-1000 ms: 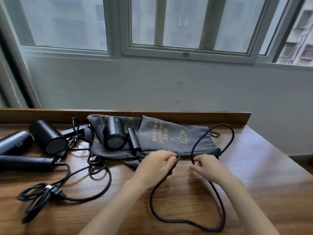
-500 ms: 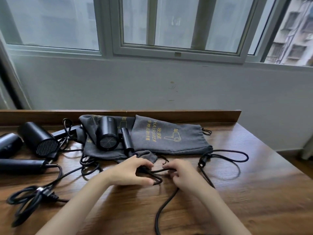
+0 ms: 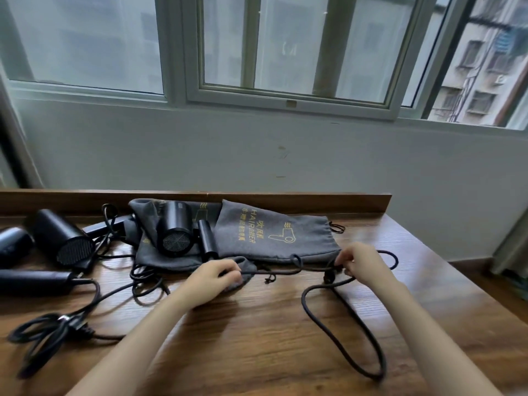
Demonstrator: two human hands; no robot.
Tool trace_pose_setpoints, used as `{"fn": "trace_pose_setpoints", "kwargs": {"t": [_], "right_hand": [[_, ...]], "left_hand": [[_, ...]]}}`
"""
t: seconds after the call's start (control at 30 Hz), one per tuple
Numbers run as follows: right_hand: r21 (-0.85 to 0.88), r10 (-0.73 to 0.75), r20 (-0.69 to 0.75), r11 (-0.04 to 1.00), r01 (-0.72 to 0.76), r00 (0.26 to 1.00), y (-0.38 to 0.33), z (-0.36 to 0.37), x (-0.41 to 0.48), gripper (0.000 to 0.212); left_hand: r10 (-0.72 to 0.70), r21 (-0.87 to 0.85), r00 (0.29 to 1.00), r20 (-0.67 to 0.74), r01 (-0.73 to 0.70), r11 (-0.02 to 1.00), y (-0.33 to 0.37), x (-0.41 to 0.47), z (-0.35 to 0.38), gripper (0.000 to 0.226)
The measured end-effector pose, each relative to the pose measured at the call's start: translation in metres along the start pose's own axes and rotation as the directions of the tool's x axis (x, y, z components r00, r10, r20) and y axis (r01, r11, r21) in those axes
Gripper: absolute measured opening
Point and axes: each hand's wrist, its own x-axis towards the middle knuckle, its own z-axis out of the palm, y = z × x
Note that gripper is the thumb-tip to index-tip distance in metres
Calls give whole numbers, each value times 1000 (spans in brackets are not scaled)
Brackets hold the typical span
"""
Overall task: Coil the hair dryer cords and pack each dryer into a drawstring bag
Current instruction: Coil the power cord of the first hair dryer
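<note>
Both hands (image 3: 208,277) pinching cord (image 3: 285,271), stretched apart

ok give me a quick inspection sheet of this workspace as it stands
surface: wooden table, raised ledge along the back
job's things: two grey bags lying flat; first dryer lies on the left one; second dryer and third dryer further left
clutter: nothing seen
hands: left hand and right hand each pinch the cord
cables: cord stretched between the hands, loose loop nearer the person; bunched cord at the left
surroundings: wall and window behind
</note>
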Motion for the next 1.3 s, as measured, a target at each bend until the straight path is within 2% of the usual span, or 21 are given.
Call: {"fn": "trace_pose_setpoints", "kwargs": {"t": [0.07,0.13,0.23,0.33,0.4,0.47,0.53,0.57,0.63,0.67,0.7,0.77,0.83,0.9,0.93,1.0,1.07,1.1,1.2,1.27,1.3], "right_hand": [[2,82,-39,997,-82,996,23,1,-3,31],[27,121,-89,993,-119,989,41,5,-6,30],[-45,123,-96,991,-128,988,37,12,-7,27],[-327,98,-30,940,-102,995,10,11,-15,28],[-391,-5,-137,919,-49,991,-15,8,-23,22],[-290,-247,-248,942,172,937,-45,13,-32,16],[-84,-476,-152,880,468,866,-78,29,-40,22],[-28,-544,-48,839,544,838,-91,41,-41,29],[-102,-575,118,804,586,810,-104,68,-35,33],[-141,-550,137,813,566,824,-105,77,-32,26],[-132,-521,149,832,539,840,-103,82,-30,18],[-8,-512,165,854,520,843,-93,88,-28,16],[66,-543,123,840,539,831,-83,88,-28,17],[137,-564,75,823,552,822,-78,86,-28,16],[164,-574,62,813,559,817,-78,85,-28,16],[215,-592,50,793,570,804,-81,82,-29,15],[259,-617,35,766,589,786,-87,77,-32,18],[273,-630,23,751,602,776,-90,74,-33,20],[302,-663,-21,709,637,748,-101,67,-37,24],[346,-665,-76,681,645,743,-107,61,-40,23],[358,-661,-99,674,646,744,-109,56,-41,23]], "left_hand": [[-106,-228,986,-131,74,971,-3,-1,-7,29],[-176,-305,958,-228,101,947,-4,-1,-10,30],[-215,-246,935,-284,145,958,2,3,-3,26],[-188,-52,941,-280,181,982,8,4,7,15],[-125,97,936,-329,166,981,11,2,15,14],[-64,163,927,-369,132,978,17,1,25,15],[-36,143,922,-386,98,985,26,1,31,15],[-29,104,922,-387,74,992,30,0,33,15],[-15,-11,935,-355,12,1000,34,-4,33,14],[3,-60,943,-332,-24,998,34,-7,31,13],[28,-91,948,-317,-60,994,32,-11,27,14],[88,-76,933,-349,-121,990,27,-19,14,18],[145,92,837,-528,-113,989,13,-21,-7,31],[144,244,710,-690,41,969,-5,-20,-32,52],[115,270,703,-702,113,956,-15,-19,-44,61],[74,317,803,-591,147,937,-32,-17,-58,72],[121,448,910,-396,77,891,-46,-14,-61,81],[142,511,937,-318,43,859,-51,-13,-61,85],[174,670,962,-209,11,743,-54,-8,-62,98],[219,764,957,-189,3,645,-51,-5,-63,101],[227,776,955,-188,3,631,-49,-4,-63,98]]}}
